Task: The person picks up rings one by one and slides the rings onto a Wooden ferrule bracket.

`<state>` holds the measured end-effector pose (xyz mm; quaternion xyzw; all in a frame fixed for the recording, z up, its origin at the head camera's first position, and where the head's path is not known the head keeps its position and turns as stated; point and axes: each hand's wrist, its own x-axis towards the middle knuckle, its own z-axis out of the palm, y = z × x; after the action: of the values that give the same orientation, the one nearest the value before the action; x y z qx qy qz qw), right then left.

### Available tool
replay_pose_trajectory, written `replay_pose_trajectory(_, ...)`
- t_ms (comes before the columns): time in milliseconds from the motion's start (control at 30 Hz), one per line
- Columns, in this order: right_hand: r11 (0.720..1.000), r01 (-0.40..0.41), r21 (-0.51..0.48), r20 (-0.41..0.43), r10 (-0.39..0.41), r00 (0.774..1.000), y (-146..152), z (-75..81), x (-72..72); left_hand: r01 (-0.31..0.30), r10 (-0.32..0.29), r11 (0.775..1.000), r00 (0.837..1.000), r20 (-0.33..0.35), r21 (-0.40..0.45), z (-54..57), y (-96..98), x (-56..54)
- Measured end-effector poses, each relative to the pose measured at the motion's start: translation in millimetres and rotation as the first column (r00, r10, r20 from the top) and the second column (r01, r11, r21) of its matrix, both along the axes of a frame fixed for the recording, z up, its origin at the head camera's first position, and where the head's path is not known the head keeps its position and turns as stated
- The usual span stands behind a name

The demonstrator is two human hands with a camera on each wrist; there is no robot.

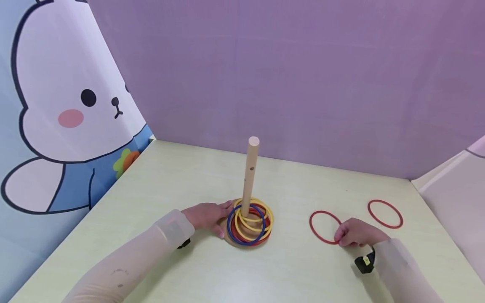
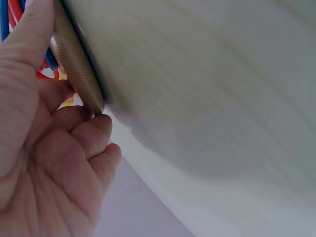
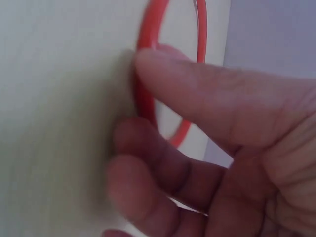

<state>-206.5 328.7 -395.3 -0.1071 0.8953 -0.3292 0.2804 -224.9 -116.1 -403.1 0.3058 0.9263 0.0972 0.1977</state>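
A wooden ring-toss stand has a round base [image 1: 227, 239] and an upright peg [image 1: 249, 181]. Around the foot of the peg lie several yellow, red and blue rings [image 1: 245, 243], piled loosely. My left hand [image 1: 206, 216] grips the left edge of the base, thumb at the near side; in the left wrist view its fingers curl against the rim [image 2: 79, 74]. To the right, my right hand [image 1: 358, 232] pinches the near right side of a red ring [image 1: 311, 225] between thumb and fingers. That ring lies low over the table.
Another red ring [image 1: 394, 227] lies flat on the table, just beyond my right hand. A purple cloth wall [image 1: 284, 84] rises behind the pale table [image 1: 182, 168]. On the left hangs a cloth with a cartoon animal [image 1: 49, 84].
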Motion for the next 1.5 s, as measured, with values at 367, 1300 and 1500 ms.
replay_pose_trajectory(367,0.999,-0.050,0.018,0.009,0.050,0.999,-15,12.4,0.2,-0.009,0.009,1.000,1.000,0.003,-0.009,1.1,-0.2,0.4)
replay_pose_trajectory(1300,0.972,0.224,-0.067,-0.115,-0.231,0.966,-17,8.3,-5.1,-0.013,0.013,1.000,1.000,0.005,-0.015,1.8,1.0,2.8)
replay_pose_trajectory(1500,0.971,0.235,-0.049,-0.127,-0.239,0.963,-20,5.9,-6.1,-0.013,0.013,1.000,1.000,0.001,-0.023,1.4,0.3,1.8)
